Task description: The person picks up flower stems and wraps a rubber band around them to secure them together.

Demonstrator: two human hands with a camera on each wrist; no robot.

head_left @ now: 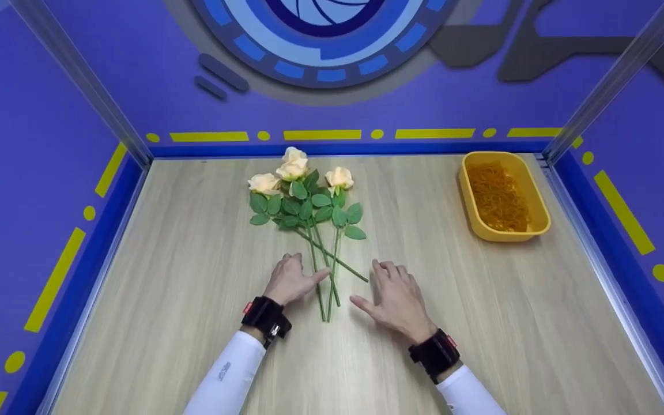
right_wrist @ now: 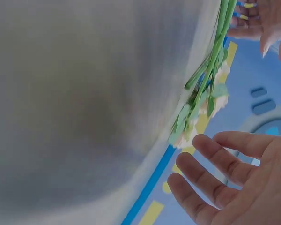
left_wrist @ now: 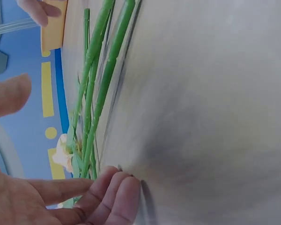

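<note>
Several cream-peach roses (head_left: 293,169) lie on the table with their blooms toward the back wall. Their green stems (head_left: 355,272) cross and fan out toward the front. My left hand (head_left: 291,280) is just left of the stems, its thumb reaching over them in the head view. In the left wrist view its fingers (left_wrist: 124,197) are relaxed and slightly bent, apart from the thumb, with nothing held. To the right of the stem ends is my right hand (head_left: 396,302), fingers spread and grasping nothing. The right wrist view shows those fingers (right_wrist: 215,159) extended, with roses beyond them.
A yellow container (head_left: 476,231) holding a heap of amber-coloured thin bands (head_left: 496,199) stands at the back right of the wooden table (head_left: 193,300). Blue-purple panels (head_left: 153,104) with metal corner posts enclose the table at the back and both sides.
</note>
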